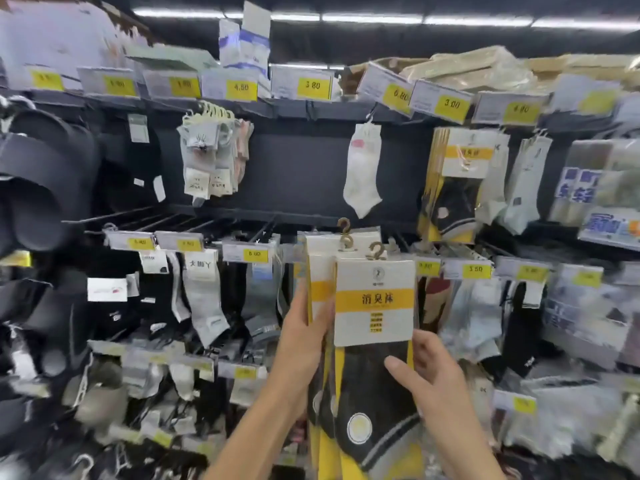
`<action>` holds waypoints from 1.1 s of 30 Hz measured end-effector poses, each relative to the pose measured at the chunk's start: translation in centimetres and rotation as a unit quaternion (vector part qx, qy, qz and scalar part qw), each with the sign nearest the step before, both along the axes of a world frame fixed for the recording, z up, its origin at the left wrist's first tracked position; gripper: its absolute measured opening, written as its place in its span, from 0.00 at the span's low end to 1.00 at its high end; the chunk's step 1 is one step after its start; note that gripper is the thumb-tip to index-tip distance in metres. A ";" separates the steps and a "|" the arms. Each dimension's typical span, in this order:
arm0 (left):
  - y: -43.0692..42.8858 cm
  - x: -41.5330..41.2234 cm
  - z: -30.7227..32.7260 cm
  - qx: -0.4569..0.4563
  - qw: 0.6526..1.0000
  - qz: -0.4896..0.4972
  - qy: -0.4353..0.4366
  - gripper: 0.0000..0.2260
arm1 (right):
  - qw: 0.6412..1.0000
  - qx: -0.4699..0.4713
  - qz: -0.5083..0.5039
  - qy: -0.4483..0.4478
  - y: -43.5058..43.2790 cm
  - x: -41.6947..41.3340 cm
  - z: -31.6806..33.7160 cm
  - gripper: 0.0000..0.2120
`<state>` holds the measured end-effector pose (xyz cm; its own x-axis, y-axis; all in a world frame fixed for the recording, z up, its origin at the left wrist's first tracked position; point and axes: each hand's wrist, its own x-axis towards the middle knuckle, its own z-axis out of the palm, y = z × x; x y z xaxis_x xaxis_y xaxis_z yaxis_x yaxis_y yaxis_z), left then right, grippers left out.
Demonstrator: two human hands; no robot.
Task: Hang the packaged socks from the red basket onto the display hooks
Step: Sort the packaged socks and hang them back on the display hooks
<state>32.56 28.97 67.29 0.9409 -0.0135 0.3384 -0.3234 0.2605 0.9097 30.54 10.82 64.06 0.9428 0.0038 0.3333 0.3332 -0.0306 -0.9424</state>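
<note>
With the left hand (300,329) gripping the rear sock packs (319,271) and the right hand (431,374) pinching the front pack (375,306) before the rack, keep its hanger (377,251) upright and level to thread the peg holding the matching packs (464,157).

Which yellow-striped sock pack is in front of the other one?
The white-and-yellow sock pack pinched by the right hand: its label shows fully. The matching pack in the left hand peeks out behind it, higher and further left.

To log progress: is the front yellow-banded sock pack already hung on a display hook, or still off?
Still off. The right hand pinches the front sock pack, and its hanger hook catches nothing.
</note>
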 end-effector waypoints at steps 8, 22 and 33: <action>1.1 -5.0 -12.2 0.026 0.984 0.004 0.176 0.27 | 0.980 0.070 -0.008 0.186 0.2 -3.6 -13.3 0.17; 3.6 -8.4 -20.7 0.037 0.955 0.013 0.295 0.21 | 0.965 0.029 -0.033 0.257 3.2 -7.4 -20.1 0.15; 8.5 -4.7 -21.7 0.106 0.950 0.039 0.290 0.10 | 0.969 -0.013 -0.018 0.247 4.9 -3.6 -19.3 0.12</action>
<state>27.87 37.43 45.55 0.9691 0.0544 -0.2407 0.2382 0.0478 0.9700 26.92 15.72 44.71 0.9870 -0.0302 -0.1579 -0.1595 -0.0598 -0.9854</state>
